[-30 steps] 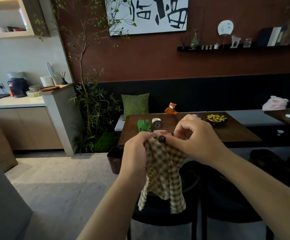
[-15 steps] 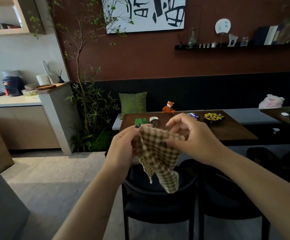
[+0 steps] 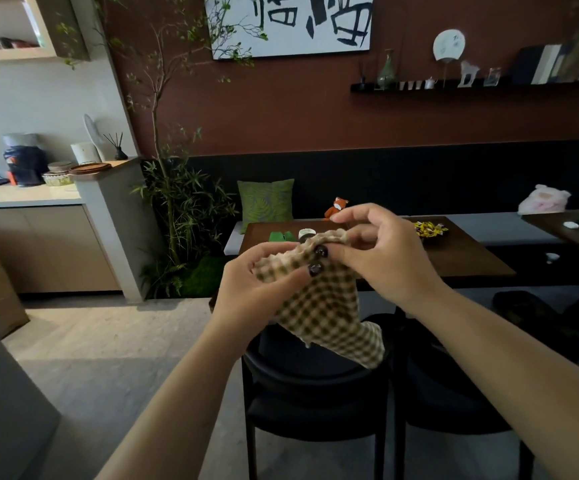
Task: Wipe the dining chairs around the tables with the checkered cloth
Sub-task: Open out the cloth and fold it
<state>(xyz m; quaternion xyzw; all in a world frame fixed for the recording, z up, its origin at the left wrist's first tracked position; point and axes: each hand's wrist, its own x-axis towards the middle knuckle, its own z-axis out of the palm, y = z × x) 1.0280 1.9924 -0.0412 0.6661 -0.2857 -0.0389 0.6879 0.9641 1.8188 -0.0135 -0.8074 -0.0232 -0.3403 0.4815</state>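
We've got both hands pinching the checkered cloth (image 3: 319, 306) mid-air: left hand (image 3: 256, 285) at its 9 o'clock edge, right hand (image 3: 381, 258) at 1 o'clock. Cloth hangs over dark dining chair (image 3: 312, 400), w/ table (image 3: 461, 258) at 12.

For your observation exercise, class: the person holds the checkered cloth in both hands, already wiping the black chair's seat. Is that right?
Not quite. The head view shows both hands, left hand and right hand, holding the beige checkered cloth in the air above the black dining chair, not touching it.

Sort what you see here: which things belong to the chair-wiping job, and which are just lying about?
Part of the job:
checkered cloth
left hand
right hand
black chair

Lying about:
fox toy
green cushion
candy bowl
pink bag
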